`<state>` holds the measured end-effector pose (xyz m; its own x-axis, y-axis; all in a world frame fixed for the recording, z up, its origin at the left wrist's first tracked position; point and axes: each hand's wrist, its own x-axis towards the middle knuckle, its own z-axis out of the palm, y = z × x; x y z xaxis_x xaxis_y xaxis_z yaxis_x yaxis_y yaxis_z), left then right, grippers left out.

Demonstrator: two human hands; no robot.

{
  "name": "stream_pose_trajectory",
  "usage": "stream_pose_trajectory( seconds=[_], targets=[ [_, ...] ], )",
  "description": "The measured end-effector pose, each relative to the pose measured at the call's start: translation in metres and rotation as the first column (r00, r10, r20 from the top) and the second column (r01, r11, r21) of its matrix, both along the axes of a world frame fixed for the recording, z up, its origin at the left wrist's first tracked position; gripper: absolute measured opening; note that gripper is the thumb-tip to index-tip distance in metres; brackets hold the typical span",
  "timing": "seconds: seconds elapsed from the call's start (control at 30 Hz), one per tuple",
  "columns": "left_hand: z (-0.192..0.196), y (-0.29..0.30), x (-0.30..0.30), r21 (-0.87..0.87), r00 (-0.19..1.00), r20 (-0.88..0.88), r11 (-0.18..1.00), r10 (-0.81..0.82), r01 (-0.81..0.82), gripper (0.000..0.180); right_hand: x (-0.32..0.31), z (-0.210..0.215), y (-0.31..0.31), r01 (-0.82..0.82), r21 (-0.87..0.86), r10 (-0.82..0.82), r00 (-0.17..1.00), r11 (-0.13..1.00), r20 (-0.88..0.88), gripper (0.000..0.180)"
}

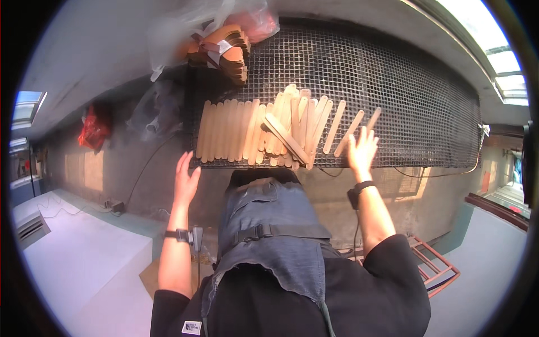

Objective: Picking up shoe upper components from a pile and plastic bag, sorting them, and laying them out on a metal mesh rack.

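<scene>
Wooden slats [255,132]: pale flat strips, laid side by side and partly heaped on the wire mesh rack [415,106].
Right hand [361,150]: fingers spread, resting on the outermost slats.
Left hand [186,181]: open, empty, off the rack's near edge.
Risk: loose crossed slats may slide off if nudged.
Nearby: bundle of brown curved wooden pieces [224,50] beside clear plastic bags [185,22]; red bag [94,128] far left.

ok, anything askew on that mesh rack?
Yes. The wooden slats on the left lie in a neat parallel row, but mid-rack one slat lies diagonally across a jumbled overlapping pile. The right hand rests by loose, splayed slats on the wire mesh.
</scene>
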<state>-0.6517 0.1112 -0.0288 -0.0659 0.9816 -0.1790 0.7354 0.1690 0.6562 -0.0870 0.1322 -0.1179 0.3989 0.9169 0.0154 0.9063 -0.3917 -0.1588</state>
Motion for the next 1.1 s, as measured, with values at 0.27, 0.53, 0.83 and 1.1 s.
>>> stream_pose_trajectory(
  seconds=[0.27, 0.53, 0.83, 1.1],
  targets=[
    [-0.04, 0.066, 0.022, -0.034, 0.984, -0.032, 0.984, -0.177, 0.176, 0.07, -0.167, 0.013, 0.019, -0.161, 0.13, 0.177, 0.976, 0.978, -0.126, 0.079],
    [-0.036, 0.078, 0.001, -0.207, 0.951, 0.219, 0.943, -0.216, 0.262, 0.076, -0.286, 0.035, 0.021, -0.215, 0.116, 0.234, 0.955, 0.97, -0.184, 0.08],
    [-0.027, 0.107, -0.018, -0.261, 0.927, 0.235, 0.9, -0.292, 0.35, 0.074, -0.388, 0.062, 0.022, -0.326, 0.188, 0.375, 0.747, 0.926, -0.549, 0.082],
    [-0.021, 0.109, -0.018, -0.247, 0.896, 0.253, 0.872, -0.364, 0.424, 0.083, -0.384, 0.07, 0.024, -0.408, 0.162, 0.439, 0.82, 0.899, -0.369, 0.078]
  ],
)
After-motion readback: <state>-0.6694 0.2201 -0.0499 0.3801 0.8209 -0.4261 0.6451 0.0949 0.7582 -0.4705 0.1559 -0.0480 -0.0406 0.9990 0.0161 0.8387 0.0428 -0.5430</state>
